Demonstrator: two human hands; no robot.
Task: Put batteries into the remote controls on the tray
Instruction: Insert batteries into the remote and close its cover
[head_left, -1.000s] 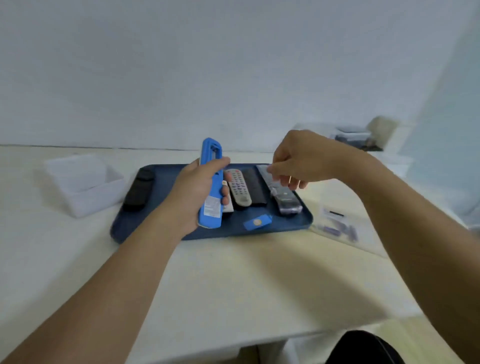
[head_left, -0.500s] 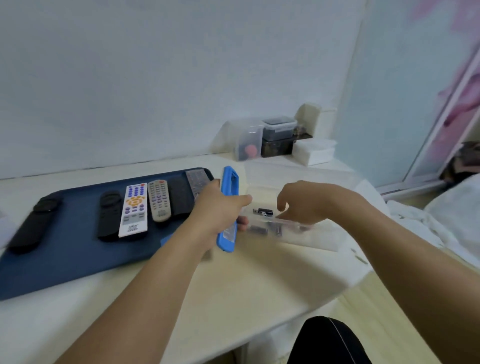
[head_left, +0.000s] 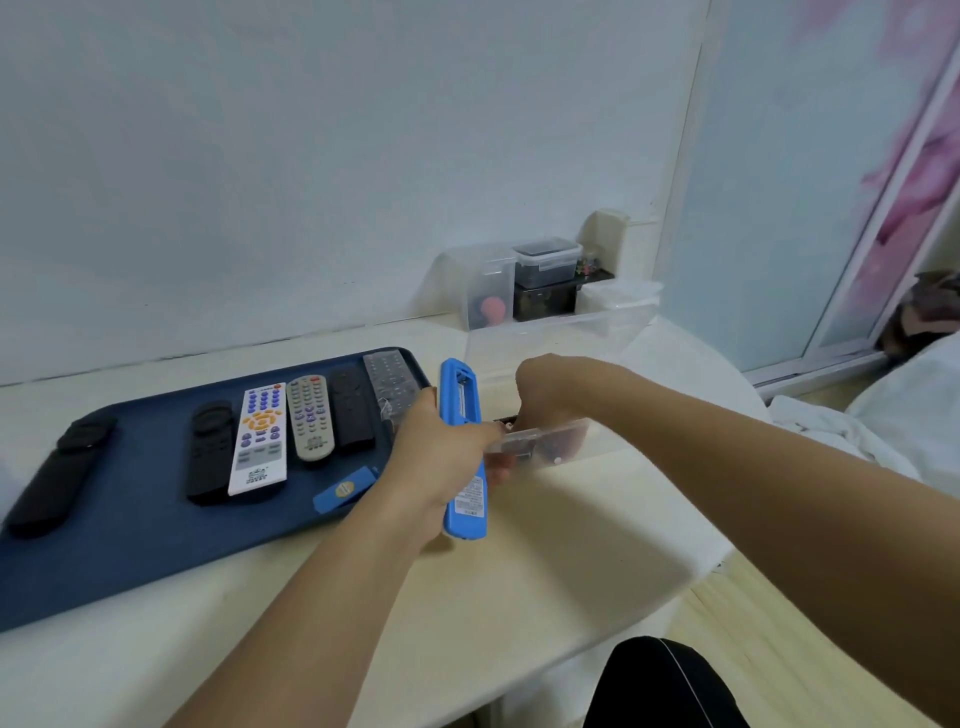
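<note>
Right hand (head_left: 550, 389) fingertips hidden inside the clear box (head_left: 561, 441), its contents blurred.

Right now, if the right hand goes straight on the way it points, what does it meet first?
Probably the batteries in the clear box: the right hand points down into it. Whether it touches one already is unclear.

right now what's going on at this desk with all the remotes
A person is fitting batteries. The left hand grips a blue remote with its back open, held off the tray. The right hand reaches into a clear box of batteries. Six other remotes and the blue cover lie on the tray.
</note>
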